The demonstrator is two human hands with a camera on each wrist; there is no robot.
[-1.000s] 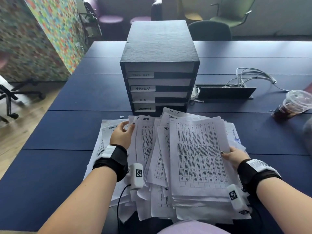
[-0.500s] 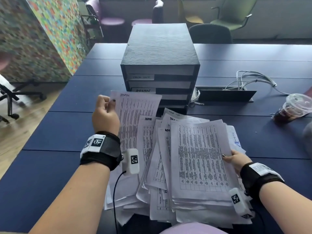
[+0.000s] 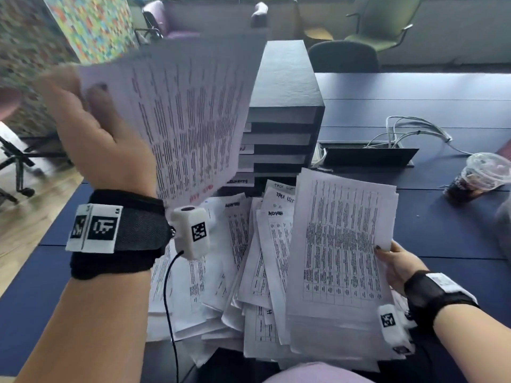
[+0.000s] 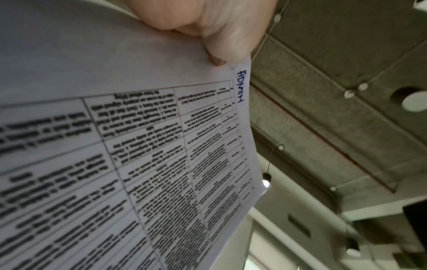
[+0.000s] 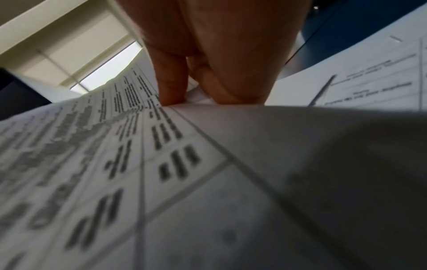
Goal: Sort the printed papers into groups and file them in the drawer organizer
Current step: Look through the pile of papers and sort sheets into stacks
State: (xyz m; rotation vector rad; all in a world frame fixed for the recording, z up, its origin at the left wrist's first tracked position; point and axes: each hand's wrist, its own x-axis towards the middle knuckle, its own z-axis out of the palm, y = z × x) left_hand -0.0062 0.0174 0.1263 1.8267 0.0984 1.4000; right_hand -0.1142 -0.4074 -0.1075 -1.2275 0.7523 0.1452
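White printed paper, a raised sheet (image 3: 190,117) ruled into a table of dense black text, is pinched at its upper corner in the grip of the left hand (image 3: 91,134), thumb on the printed face; in the left wrist view "ADMIN" is handwritten in blue along its edge beside the thumb. It hangs in the air, blurred, in front of the drawer organizer (image 3: 287,106). The right hand (image 3: 395,264) holds the right edge of another table-printed sheet (image 3: 340,252), thumb on top and fingers curled beneath, on the top of the paper pile (image 3: 249,272). That pile lies fanned and loose on the dark blue tabletop (image 3: 414,222), some sheets headed "ADMIN" or "TASK LIST" by hand. Behind it stands the organizer, a black textured box with stacked shallow drawers bearing white labels; what the drawers hold cannot be seen. A lidded clear plastic cup (image 3: 475,175) with dark drink stands well to the right.
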